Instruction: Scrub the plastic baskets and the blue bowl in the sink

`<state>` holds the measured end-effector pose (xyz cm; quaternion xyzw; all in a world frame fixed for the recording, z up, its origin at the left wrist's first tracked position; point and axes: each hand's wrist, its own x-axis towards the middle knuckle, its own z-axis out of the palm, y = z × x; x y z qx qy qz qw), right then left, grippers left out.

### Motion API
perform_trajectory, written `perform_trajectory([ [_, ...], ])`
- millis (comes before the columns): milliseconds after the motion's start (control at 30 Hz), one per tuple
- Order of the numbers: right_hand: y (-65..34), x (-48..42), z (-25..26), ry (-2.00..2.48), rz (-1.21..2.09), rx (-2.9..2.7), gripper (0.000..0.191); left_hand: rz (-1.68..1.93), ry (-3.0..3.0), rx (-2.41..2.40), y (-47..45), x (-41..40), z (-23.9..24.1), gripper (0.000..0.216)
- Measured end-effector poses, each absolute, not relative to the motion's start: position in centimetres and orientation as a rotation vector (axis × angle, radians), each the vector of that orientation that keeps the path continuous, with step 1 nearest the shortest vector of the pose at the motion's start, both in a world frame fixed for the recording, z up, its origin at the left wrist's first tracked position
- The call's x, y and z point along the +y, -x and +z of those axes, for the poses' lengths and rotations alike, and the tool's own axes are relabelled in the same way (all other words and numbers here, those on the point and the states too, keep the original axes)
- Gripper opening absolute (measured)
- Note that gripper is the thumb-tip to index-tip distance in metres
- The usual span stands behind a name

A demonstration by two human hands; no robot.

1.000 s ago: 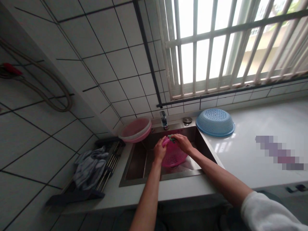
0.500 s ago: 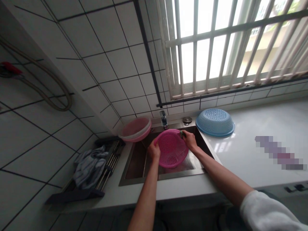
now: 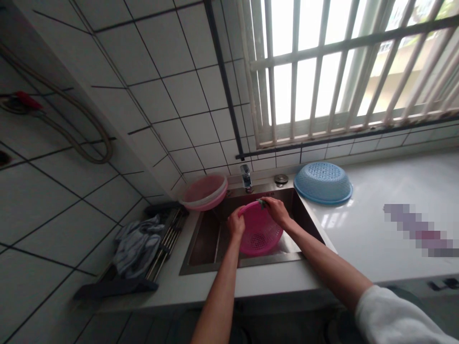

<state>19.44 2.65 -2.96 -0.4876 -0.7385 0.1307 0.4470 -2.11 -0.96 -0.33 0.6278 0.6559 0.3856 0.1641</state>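
A pink plastic colander (image 3: 261,234) is held tilted over the steel sink (image 3: 204,243), its perforated inside partly facing me. My left hand (image 3: 236,223) is closed on its left rim. At the far rim, my right hand (image 3: 275,210) is closed around a small green piece that looks like a scouring pad (image 3: 261,203), pressed against the edge. Most of the pad is hidden by the fingers. The faucet (image 3: 246,177) stands just behind the colander.
Pink and whitish basins (image 3: 204,191) are stacked at the sink's back left corner. A blue colander (image 3: 323,183) lies upside down on the white counter to the right. On the left, a grey cloth (image 3: 138,243) drapes over a metal rack (image 3: 167,241). A drain stopper (image 3: 281,179) sits behind the sink.
The pink colander has tipped, so its far rim is lower in view and seen more edge-on. My right hand has slid leftward along that rim with the green pad.
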Motion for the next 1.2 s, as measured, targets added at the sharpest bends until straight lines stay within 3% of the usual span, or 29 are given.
perform_trajectory([
  [133,-22.0,3.5,-3.2,1.303,0.279,-1.660,0.035,1.165,-1.726,1.838,2.3,-0.7,-0.5,0.030],
  [367,-19.0,1.7,-2.3,1.133,0.243,-2.011,0.038,1.107,-1.978,1.625,1.5,-0.6,-0.9,0.056],
  [567,-19.1,2.2,-2.6,1.140,0.345,-1.944,0.036,0.994,-1.810,1.785,2.3,-0.9,-0.3,0.047],
  [700,-22.4,4.0,-4.1,1.374,0.459,-1.562,0.034,1.212,-1.631,1.886,3.2,-0.4,-0.4,0.030],
  [867,-23.9,4.6,-5.0,1.494,0.484,-1.489,0.035,1.298,-1.618,1.947,4.0,0.0,-0.8,0.036],
  [1200,-22.3,2.8,-2.5,1.402,0.285,-1.659,0.042,1.011,-1.870,1.983,3.5,-0.9,-0.2,0.033],
])
